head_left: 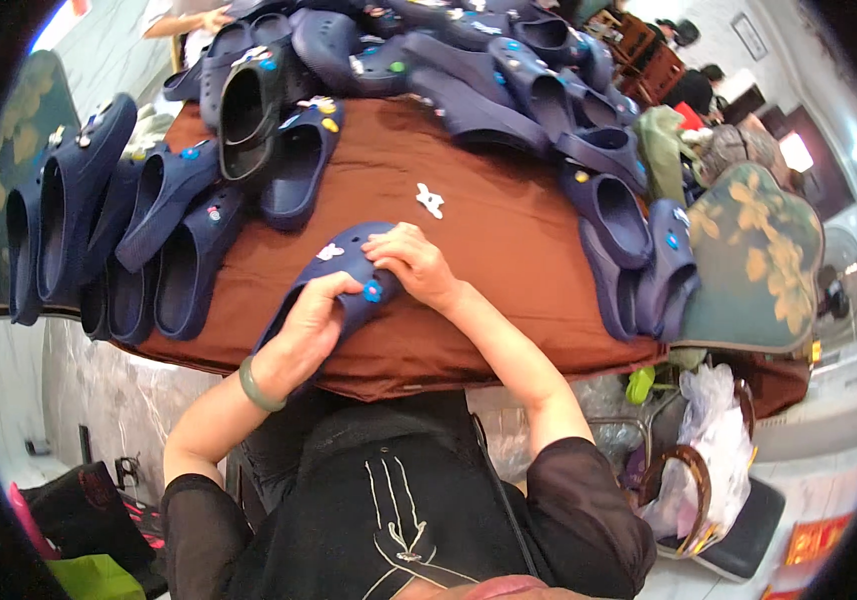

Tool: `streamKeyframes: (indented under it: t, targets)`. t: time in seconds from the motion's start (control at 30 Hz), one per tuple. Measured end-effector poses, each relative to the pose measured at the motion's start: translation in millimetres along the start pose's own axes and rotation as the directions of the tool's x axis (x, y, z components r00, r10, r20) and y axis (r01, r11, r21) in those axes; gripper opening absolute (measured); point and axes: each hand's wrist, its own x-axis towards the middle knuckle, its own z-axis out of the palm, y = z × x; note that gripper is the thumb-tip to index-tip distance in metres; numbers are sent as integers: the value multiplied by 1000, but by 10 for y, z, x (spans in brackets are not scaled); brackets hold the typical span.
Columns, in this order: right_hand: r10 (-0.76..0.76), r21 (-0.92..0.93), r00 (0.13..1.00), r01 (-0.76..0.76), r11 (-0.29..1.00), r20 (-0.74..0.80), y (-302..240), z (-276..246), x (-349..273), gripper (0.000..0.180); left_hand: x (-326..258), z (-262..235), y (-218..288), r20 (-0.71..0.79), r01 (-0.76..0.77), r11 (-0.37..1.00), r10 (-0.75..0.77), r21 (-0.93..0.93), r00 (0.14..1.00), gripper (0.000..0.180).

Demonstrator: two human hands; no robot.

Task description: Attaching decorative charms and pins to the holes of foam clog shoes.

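Observation:
A navy clog [356,240] with holes in its upper lies across the near part of the brown cloth, toe pointing away from me. My left hand [311,325] grips it by the side, thumb over the upper beside a blue flower charm [373,291]. A white charm [330,252] sits on the upper to the left. The fingers of my right hand [415,262] are bent and pressed together against the clog near its toe; whether a small piece lies under them is hidden. Beyond, a loose white charm [430,200] lies on the cloth.
Brown cloth [509,270] covers the table. Several navy clogs with charms stand at the left [184,265], in a far pile [479,110] and at the right [619,220]. Patterned chair backs [754,255] flank the table. A plastic bag [714,450] sits at lower right. Another person's hand [215,19] shows far left.

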Motion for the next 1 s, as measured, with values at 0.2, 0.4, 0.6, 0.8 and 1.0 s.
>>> streamKeyframes:
  t: [0.2,0.4,0.6,0.8,1.0]
  targets:
    - [-16,-87,1000,17,996,8,-30,65,139,9,-95,-2,30,-74,116,993,-118,-31,990,16]
    - [88,-25,995,-87,996,41,108,-31,268,4,-189,-16,65,-31,163,986,-164,-16,986,22]
    - [296,-181,954,-300,937,-49,272,-413,162,3,-226,118,175,-77,208,947,-232,-245,970,32]
    - [534,-220,841,-506,834,90,475,-540,119,7,-328,60,146,122,-2,990,19,-140,992,24]
    - [436,-152,893,-418,895,113,276,-535,253,10,-73,31,60,94,262,945,-248,-197,964,14]
